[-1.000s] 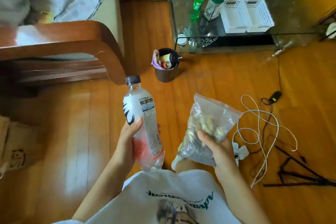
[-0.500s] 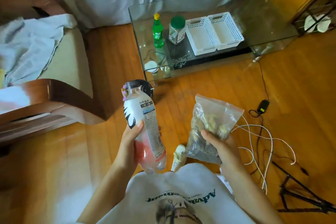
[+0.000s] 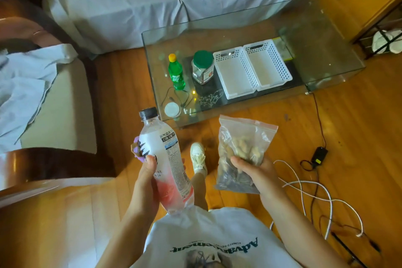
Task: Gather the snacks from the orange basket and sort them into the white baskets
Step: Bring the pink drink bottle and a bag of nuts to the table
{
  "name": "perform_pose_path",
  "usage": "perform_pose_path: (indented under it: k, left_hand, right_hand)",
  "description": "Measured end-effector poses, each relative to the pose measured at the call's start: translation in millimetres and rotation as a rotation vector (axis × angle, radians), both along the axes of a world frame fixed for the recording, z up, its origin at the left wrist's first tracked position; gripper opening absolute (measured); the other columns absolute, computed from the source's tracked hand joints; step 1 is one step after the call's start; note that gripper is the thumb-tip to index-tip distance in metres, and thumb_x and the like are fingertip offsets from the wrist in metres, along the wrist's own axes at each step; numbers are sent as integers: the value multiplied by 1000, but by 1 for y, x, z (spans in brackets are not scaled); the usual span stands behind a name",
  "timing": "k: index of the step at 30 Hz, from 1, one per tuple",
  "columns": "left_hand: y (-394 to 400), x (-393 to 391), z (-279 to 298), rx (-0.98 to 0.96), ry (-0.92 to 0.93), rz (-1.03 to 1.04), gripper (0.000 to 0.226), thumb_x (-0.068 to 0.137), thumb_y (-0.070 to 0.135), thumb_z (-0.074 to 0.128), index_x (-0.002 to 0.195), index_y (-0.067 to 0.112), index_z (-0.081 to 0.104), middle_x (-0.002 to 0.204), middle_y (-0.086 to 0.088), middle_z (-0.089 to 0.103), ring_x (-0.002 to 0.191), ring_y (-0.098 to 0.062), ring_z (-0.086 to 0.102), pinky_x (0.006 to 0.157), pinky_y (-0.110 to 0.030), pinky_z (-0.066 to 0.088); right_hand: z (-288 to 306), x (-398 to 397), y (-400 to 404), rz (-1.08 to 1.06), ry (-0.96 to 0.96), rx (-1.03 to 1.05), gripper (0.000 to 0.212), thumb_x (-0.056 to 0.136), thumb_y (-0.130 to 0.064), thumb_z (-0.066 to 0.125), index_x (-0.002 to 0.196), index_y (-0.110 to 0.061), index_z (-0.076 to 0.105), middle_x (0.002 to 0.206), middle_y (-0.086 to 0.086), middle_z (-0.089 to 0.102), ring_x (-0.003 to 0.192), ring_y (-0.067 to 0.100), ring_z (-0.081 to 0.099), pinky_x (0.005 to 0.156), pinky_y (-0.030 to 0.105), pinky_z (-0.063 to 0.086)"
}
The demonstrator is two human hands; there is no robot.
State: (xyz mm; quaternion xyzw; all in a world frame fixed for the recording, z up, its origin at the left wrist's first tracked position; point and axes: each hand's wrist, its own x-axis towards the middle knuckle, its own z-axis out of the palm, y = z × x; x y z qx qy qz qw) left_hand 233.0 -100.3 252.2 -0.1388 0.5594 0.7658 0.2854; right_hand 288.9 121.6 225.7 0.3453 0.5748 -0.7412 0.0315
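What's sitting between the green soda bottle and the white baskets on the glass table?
In the head view, a clear jar with a green lid stands between the green soda bottle and the nearer white basket.

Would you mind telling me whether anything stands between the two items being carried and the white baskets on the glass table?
Nothing visible does. The drink bottle in the left hand and the snack bag in the right hand face bare floor, and the white baskets are open-topped; the green bottle and jar stand left of them.

The clear plastic drink bottle with a black cap (image 3: pixel 162 154) hides all but a purple edge of something behind it, its small label print is unreadable, and the dark contents low in the clear zip bag (image 3: pixel 241 150) stay indistinct.
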Motion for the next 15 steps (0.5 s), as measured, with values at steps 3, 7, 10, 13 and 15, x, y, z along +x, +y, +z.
perform_pose_path:
  k: [3, 7, 10, 13, 15]
  left_hand:
    - [17, -53, -9, -8, 9, 20, 91, 38, 71, 76, 114, 24, 60, 104, -3, 73, 96, -21, 69, 76, -37, 58]
    - [36, -132, -20, -107, 110, -20, 78, 63, 42, 61, 131, 7, 46, 110, -24, 60, 99, -39, 60, 83, -52, 51]
    - [44, -186, -30, -251, 163, -48, 91, 49, 42, 77, 129, 11, 45, 100, -13, 64, 83, -26, 64, 58, -27, 56]
    - [53, -226, -50, -375, 186, -22, 93, 41, 32, 79, 124, 13, 44, 104, -8, 63, 89, -19, 62, 65, -21, 52]
    - [61, -246, -69, -453, 207, -17, 81, 42, 23, 82, 116, 17, 51, 99, -2, 67, 85, -12, 64, 66, -21, 50]
  right_hand:
    - [-8, -57, 15, 21, -3, 11, 26, 72, -6, 74, 88, -24, 65, 75, -17, 74, 74, -1, 69, 56, 10, 50]
    - [-16, -136, 35, 41, -15, 48, 22, 73, -5, 73, 85, -22, 65, 68, -16, 73, 67, -3, 68, 54, 8, 48]
    - [-27, -190, 47, 65, -33, 67, 20, 73, -6, 74, 87, -20, 66, 69, -11, 73, 68, -1, 68, 56, 10, 49]
    - [-51, -235, 54, 97, -68, 74, 20, 73, -8, 74, 88, -19, 67, 72, -13, 73, 71, -2, 69, 58, 8, 49]
    - [-75, -259, 56, 115, -106, 79, 18, 73, -8, 74, 84, -19, 66, 64, -16, 71, 63, -4, 67, 54, 6, 46]
